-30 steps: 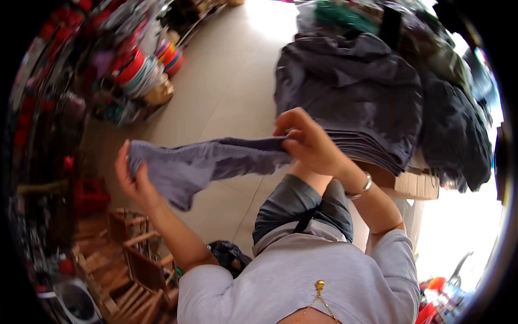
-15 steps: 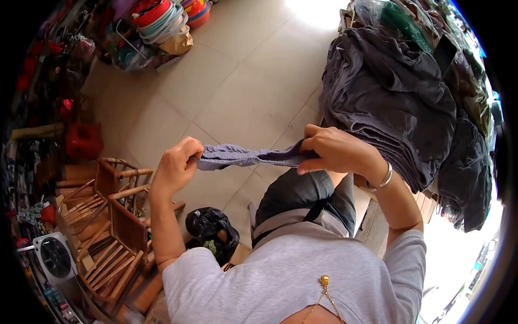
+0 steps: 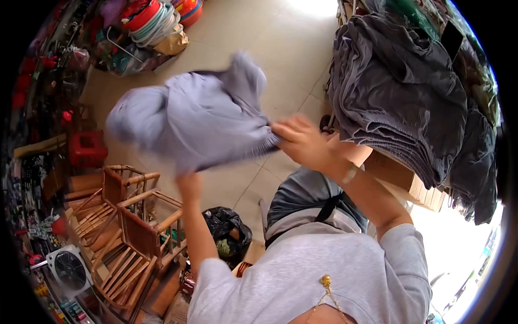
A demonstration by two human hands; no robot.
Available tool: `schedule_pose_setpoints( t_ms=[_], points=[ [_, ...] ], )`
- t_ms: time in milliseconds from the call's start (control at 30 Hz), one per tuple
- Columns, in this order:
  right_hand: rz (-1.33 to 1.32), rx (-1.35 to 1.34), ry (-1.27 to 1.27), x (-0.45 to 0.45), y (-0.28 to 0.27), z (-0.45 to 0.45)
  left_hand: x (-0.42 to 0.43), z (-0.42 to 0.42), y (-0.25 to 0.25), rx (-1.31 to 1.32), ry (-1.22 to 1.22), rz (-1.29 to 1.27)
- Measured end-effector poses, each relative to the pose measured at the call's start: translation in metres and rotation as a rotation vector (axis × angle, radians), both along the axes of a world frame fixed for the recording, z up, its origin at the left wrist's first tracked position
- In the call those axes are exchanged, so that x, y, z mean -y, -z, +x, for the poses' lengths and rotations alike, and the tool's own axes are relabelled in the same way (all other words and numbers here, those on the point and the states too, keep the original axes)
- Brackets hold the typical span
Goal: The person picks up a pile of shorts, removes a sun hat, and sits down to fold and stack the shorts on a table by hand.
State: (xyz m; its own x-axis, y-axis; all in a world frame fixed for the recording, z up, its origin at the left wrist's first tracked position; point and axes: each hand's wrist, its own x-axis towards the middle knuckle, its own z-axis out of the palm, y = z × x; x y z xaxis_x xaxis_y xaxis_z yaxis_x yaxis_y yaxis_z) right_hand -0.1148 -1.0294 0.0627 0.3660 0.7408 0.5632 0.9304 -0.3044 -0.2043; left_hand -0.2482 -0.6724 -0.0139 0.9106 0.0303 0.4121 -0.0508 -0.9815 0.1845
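Note:
A grey-purple garment [image 3: 202, 116] with a gathered waistband is spread in the air in front of me, its far parts blurred by motion. My right hand [image 3: 294, 137] has its fingers closed on the right end of the waistband. Under the garment's lower left edge is my left hand [image 3: 189, 181], mostly covered by the cloth, so its fingers cannot be made out. To the right lies a stack of folded dark grey garments [image 3: 396, 92], separate from the one in the air.
Bamboo chairs [image 3: 135, 227] stand at the lower left, beside a small fan [image 3: 70, 270] and a red container [image 3: 88, 149]. A black plastic bag [image 3: 226, 227] is near my legs. Tubs and hoses [image 3: 154, 24] sit at the upper left.
The garment was stretched as a narrow band between both hands; now it billows open, up and to the left. My left hand has gone lower, beneath the cloth, and my right hand slightly left.

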Motion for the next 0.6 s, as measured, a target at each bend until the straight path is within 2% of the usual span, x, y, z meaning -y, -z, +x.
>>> schedule_pose_setpoints(
  t_ms=[33, 67, 133, 200, 233, 300, 367, 400, 433, 467, 500, 533, 567, 600],
  points=[
    [-0.630, -0.270, 0.172, 0.015, 0.089, -0.004, 0.007, -0.014, 0.024, -0.630, 0.029, -0.096],
    [-1.058, -0.661, 0.173, 0.023, 0.072, -0.002, 0.000, -0.048, 0.035, -0.686, 0.073, -0.159],
    [-0.912, -0.685, 0.211, 0.023, 0.067, 0.008, -0.016, -0.029, 0.035, -0.696, 0.157, -0.205],
    [-0.704, -0.739, 0.184, 0.019, 0.064, -0.006, -0.019, -0.034, -0.005, -0.474, -0.075, -0.193],
    [-0.594, -0.695, 0.190, 0.005, 0.050, 0.011, -0.015, -0.014, -0.038, -0.473, -0.046, -0.237],
    [-0.398, -0.384, 0.221, -0.011, 0.000, 0.027, -0.020, 0.013, -0.096, -0.358, -0.042, -0.104],
    [-0.153, -0.262, 0.247, -0.017, -0.064, 0.027, -0.018, 0.025, -0.163, -0.010, -0.050, 0.170],
    [-0.005, -0.169, 0.224, -0.017, -0.096, 0.023, -0.029, 0.023, -0.182, 0.363, 0.030, 0.276],
    [0.143, -0.075, 0.204, -0.016, -0.115, 0.018, -0.023, 0.019, -0.196, 0.653, -0.023, 0.157],
    [0.287, -0.005, 0.146, -0.012, -0.118, 0.011, -0.024, 0.015, -0.190, 0.884, -0.051, 0.076],
    [0.228, 0.030, 0.095, -0.010, -0.089, 0.005, -0.039, 0.007, -0.151, 0.927, -0.139, 0.018],
    [0.171, 0.064, 0.041, -0.008, -0.059, 0.000, -0.060, -0.001, -0.094, 0.819, -0.274, -0.002],
    [0.116, 0.096, -0.016, -0.007, -0.030, -0.006, -0.106, -0.014, -0.004, 0.448, -0.474, 0.059],
    [-0.216, 0.051, -0.009, -0.009, 0.022, -0.003, -0.185, -0.039, 0.110, -0.344, -0.664, 0.250]
  ],
)
